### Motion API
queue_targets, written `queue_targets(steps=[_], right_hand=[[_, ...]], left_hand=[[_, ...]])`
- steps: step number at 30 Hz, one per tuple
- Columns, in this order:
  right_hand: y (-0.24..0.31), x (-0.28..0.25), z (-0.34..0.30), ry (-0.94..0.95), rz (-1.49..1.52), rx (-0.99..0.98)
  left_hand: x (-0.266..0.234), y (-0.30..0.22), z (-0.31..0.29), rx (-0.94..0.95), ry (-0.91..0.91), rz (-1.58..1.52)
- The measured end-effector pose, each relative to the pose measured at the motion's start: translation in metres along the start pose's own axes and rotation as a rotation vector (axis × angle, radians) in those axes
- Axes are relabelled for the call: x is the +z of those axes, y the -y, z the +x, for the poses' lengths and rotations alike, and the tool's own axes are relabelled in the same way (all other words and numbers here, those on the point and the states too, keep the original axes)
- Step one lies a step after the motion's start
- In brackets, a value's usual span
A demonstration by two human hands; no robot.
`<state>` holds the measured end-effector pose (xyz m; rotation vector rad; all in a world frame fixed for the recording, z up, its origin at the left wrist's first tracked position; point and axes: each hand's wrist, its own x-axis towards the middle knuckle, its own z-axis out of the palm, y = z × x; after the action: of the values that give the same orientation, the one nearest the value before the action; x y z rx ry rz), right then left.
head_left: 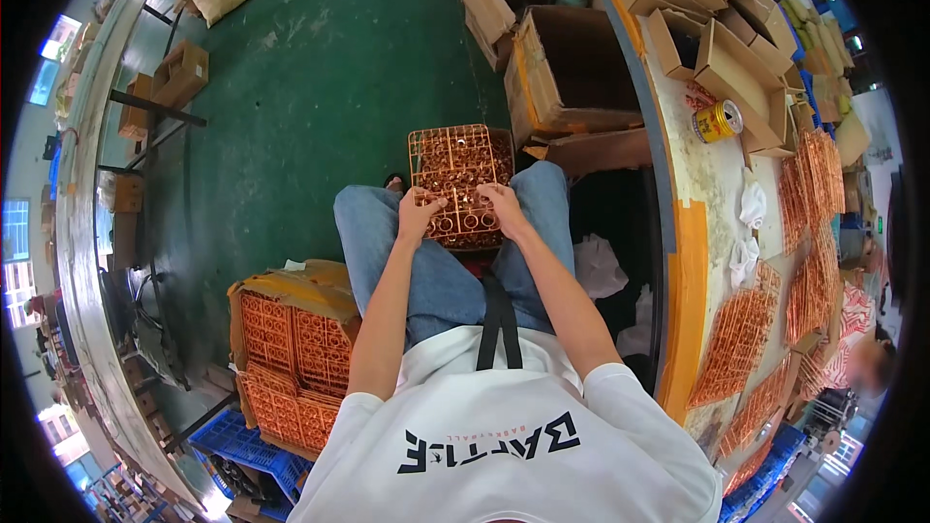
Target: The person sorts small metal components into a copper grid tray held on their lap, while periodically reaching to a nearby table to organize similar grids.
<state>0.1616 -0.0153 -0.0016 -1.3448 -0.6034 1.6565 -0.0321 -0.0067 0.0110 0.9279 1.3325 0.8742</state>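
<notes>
A flat, copper-coloured grid frame [458,171] is held over my lap, with a row of rings along its near end. My left hand [418,213] pinches the frame near its left side, fingers closed. On the opposite side my right hand [500,206] has its fingers closed at the frame's right part; its fingertips meet the bars near the rings. Below the frame, between my knees, sits a container heaped with small copper-coloured pieces [503,157]. Whether the fingertips also grip single rings is too small to tell.
On the left, an open carton [295,276] holds stacked copper-coloured frames. More frames [736,334] lie on the workbench [683,169] to the right, beside a yellow can [717,122] and cardboard trays. A large open carton [533,77] stands ahead on the green floor [329,58].
</notes>
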Motion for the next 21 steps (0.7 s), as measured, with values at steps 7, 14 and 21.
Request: queue_targets(steps=[7,14,21], right_hand=[[0.022,0.015,-0.015,0.111,-0.060,0.152],[0.006,0.006,-0.009,0.075,0.012,0.093],[0.000,0.004,-0.002,0.075,-0.009,0.027]], left_hand=[[-0.009,0.009,0.003,-0.055,-0.069,0.031],[0.002,-0.009,-0.009,-0.041,0.081,-0.067],[-0.003,-0.002,-0.004,-0.123,0.026,-0.142]])
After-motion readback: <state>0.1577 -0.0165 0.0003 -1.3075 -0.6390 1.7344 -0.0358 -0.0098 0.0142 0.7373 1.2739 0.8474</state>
